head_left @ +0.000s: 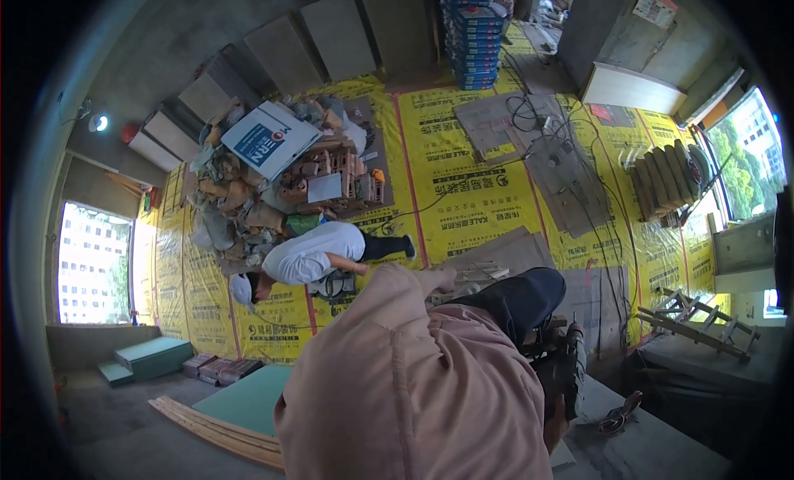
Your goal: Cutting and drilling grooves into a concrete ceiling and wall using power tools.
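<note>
My left arm, in a dusty pink sleeve, bends across in front of me. Beyond its cuff, my left hand (441,280) reaches low beside my dark-trousered knee, near some pale flat strips (486,271); its fingers are too small to make out. At my right side, only a bit of skin of my right hand (557,425) shows below the sleeve. Against it is a dark, bulky tool-like object (569,360) with a thin tip pointing away. Whether the fingers grip it is hidden.
A co-worker (310,252) in a white top bends close on my left, beside a heap of bags and rubble (240,194). Yellow printed sheeting (451,149) covers the floor, with cables (529,112) across it. Stacked boxes (475,50), leaning panels (339,37) and a wooden ladder-like frame (699,321) stand around.
</note>
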{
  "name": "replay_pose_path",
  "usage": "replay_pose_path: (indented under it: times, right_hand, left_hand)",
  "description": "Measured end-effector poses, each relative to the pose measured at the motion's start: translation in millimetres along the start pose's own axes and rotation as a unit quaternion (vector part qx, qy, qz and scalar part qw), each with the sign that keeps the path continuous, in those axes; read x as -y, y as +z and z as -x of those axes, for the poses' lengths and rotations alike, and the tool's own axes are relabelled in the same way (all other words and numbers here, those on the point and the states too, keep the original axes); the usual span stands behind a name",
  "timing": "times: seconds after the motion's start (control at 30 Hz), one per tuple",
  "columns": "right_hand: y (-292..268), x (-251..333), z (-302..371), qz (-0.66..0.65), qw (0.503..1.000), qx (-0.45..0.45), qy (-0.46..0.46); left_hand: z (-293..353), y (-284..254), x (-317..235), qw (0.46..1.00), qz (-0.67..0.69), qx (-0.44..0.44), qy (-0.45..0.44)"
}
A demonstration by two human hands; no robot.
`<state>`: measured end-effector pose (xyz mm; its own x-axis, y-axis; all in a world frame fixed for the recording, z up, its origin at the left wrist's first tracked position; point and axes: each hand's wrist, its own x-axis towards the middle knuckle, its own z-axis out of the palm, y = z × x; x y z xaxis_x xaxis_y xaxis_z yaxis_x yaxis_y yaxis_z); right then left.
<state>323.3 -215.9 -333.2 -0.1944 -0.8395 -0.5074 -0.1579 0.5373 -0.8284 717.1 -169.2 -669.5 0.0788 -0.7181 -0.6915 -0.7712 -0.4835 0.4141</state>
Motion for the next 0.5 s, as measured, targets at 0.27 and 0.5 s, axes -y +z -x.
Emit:
replay_pose_path:
  times: [0.27, 0.5]
  right_hand:
    - [-18, -20, -22, 0.005, 0.999, 0.047, -0.022]
    - [-27, -34, -32, -0.012, 0.999, 0.048, 0.008]
  left_hand:
    - [7, 1, -1, 0.999, 0.038, -0.018, -0.011]
    - [4, -10, -12, 0.999, 0.045, -0.008, 0.016]
